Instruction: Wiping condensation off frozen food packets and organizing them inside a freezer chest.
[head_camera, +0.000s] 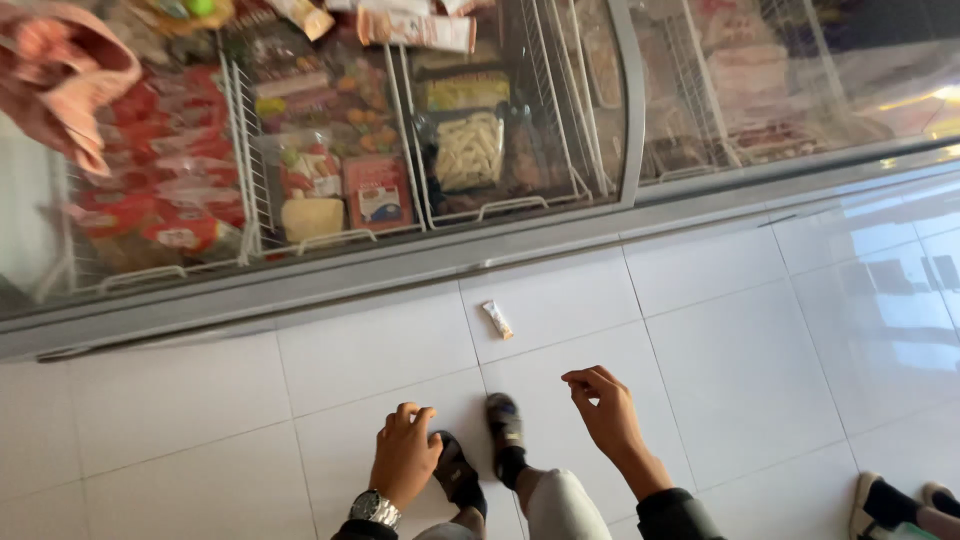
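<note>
Both hands are empty here. The left hand (405, 455), with a silver metal wristwatch (375, 508) on the wrist, hangs with its fingers curled loosely inward, gripping nothing, right above the person's left black shoe (458, 472). The right hand (603, 408) is also free, fingers bent in a relaxed half-curl and pointing toward the floor, holding nothing. The right black shoe (506, 428) sits between the two hands.

Closest loose thing is a small white-and-orange wrapped snack packet (497, 319) lying flat on the glossy white floor tiles (740, 360), a bit ahead of the right hand and apart from it, near the base of the long grey chest freezer (400, 265). The freezer has sliding glass lids and white wire dividers, with red bags, a clear bag of pale fries (469, 151) and other frozen packs inside.

Someone else's white-and-black shoes (880, 505) poke in at the bottom right corner, and a pink cloth (65, 75) shows top left.
</note>
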